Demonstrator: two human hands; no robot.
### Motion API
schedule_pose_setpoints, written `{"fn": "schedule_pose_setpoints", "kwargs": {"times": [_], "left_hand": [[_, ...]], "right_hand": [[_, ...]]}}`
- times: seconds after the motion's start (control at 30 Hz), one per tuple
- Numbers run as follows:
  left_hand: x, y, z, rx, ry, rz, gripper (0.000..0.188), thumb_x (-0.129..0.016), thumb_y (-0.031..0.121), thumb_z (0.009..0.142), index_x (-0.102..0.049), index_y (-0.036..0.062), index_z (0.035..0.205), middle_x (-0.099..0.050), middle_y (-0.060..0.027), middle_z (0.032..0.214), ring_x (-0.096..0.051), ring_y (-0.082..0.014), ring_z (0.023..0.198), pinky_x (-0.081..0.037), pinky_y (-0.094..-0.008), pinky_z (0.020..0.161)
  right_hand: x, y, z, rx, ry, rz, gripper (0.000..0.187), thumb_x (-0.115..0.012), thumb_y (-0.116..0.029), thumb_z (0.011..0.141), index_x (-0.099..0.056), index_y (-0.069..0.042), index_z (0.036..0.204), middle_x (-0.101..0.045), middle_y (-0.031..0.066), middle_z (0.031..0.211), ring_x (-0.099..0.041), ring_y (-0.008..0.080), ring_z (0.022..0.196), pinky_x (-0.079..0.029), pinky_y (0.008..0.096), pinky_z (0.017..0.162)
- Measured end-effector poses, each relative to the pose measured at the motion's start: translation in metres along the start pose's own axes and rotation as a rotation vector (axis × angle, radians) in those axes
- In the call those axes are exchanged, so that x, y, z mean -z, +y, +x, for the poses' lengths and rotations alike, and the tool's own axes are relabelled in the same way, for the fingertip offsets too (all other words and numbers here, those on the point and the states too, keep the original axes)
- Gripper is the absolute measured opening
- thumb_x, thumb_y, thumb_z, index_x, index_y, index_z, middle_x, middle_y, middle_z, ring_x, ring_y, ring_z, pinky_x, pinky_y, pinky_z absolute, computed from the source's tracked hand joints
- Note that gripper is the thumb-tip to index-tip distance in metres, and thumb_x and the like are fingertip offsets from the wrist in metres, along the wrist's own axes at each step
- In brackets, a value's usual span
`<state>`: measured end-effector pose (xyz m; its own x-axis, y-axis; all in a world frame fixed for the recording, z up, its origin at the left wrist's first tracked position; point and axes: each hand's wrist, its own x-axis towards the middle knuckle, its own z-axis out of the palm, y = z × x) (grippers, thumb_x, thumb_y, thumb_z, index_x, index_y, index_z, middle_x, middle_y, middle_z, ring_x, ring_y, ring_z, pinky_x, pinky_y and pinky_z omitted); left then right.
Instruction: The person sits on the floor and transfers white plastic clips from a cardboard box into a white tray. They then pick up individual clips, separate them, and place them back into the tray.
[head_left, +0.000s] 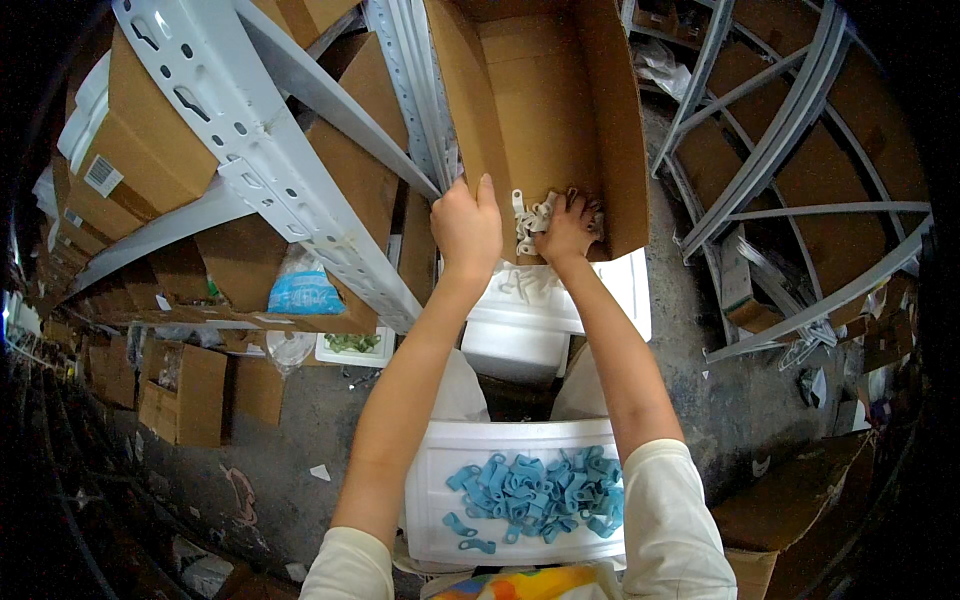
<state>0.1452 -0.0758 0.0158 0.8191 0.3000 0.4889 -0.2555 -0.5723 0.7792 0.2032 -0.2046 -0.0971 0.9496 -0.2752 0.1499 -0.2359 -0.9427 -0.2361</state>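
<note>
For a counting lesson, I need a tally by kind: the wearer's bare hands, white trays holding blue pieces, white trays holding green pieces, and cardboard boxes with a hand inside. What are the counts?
Bare hands (left hand, right hand): 2
White tray with blue pieces: 1
Small white tray with green pieces: 1
Cardboard box with a hand inside: 1
Total: 5

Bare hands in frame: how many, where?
2: left hand holding the open brown cardboard box by its near left edge; right hand inside, on small white pieces, fingertips partly hidden.
</note>
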Motion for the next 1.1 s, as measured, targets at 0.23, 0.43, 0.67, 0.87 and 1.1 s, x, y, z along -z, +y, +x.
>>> {"fn": "schedule_pose_setpoints", "kwargs": {"times": [0.23, 0.43, 0.67, 0.87, 1.1], "left_hand": [[0.003, 0.003, -0.002, -0.007, 0.002, 0.006, 0.026, -0.050, 0.021, 0.080, -0.057, -0.0038, 0.080, -0.057, -0.0244, 0.072, -0.055, -0.0401, 0.071, -0.042, -0.0442, 0.065], [0.001, -0.002, -0.003, -0.074, 0.033, 0.017, 0.026, -0.051, 0.021, 0.079, -0.057, -0.0045, 0.075, -0.056, -0.0245, 0.068, -0.055, -0.0405, 0.068, -0.042, -0.0452, 0.063], [0.000, -0.009, 0.001, -0.010, -0.011, 0.067, 0.031, -0.052, 0.023, 0.079, -0.053, -0.0052, 0.065, -0.054, -0.0264, 0.063, -0.054, -0.0421, 0.065, -0.042, -0.0462, 0.061], [-0.003, -0.010, 0.001, -0.012, -0.001, 0.081, 0.029, -0.053, 0.022, 0.078, -0.053, -0.0050, 0.067, -0.054, -0.0263, 0.064, -0.054, -0.0422, 0.065, -0.042, -0.0463, 0.061], [-0.007, -0.014, 0.004, -0.031, 0.000, 0.069, 0.028, -0.053, 0.021, 0.078, -0.054, -0.0050, 0.069, -0.054, -0.0264, 0.065, -0.054, -0.0424, 0.066, -0.042, -0.0465, 0.062]], "right_hand": [[0.001, 0.002, -0.005, 0.066, 0.065, -0.028, 0.072, -0.069, -0.027, 0.058, -0.034, -0.010, 0.119, -0.035, 0.0173, 0.124, -0.032, 0.0336, 0.116, -0.038, 0.0475, 0.085], [-0.002, 0.008, 0.007, 0.105, -0.193, 0.190, 0.059, -0.068, -0.020, 0.059, -0.042, -0.007, 0.110, -0.049, 0.0197, 0.109, -0.049, 0.0316, 0.100, -0.041, 0.0405, 0.082], [0.004, 0.018, 0.011, 0.314, -0.122, 0.284, 0.036, -0.060, -0.007, 0.068, -0.047, -0.003, 0.101, -0.054, 0.0197, 0.093, -0.050, 0.0358, 0.093, -0.041, 0.0410, 0.079], [0.014, 0.016, 0.007, 0.348, -0.059, 0.379, 0.031, -0.061, -0.006, 0.067, -0.052, 0.000, 0.096, -0.053, 0.0202, 0.095, -0.050, 0.0356, 0.093, -0.041, 0.0408, 0.078], [-0.011, 0.018, 0.021, 0.223, 0.066, 0.773, 0.030, -0.059, -0.010, 0.070, -0.053, 0.001, 0.098, -0.059, 0.0187, 0.089, -0.057, 0.0299, 0.082, -0.043, 0.0354, 0.073]]}}
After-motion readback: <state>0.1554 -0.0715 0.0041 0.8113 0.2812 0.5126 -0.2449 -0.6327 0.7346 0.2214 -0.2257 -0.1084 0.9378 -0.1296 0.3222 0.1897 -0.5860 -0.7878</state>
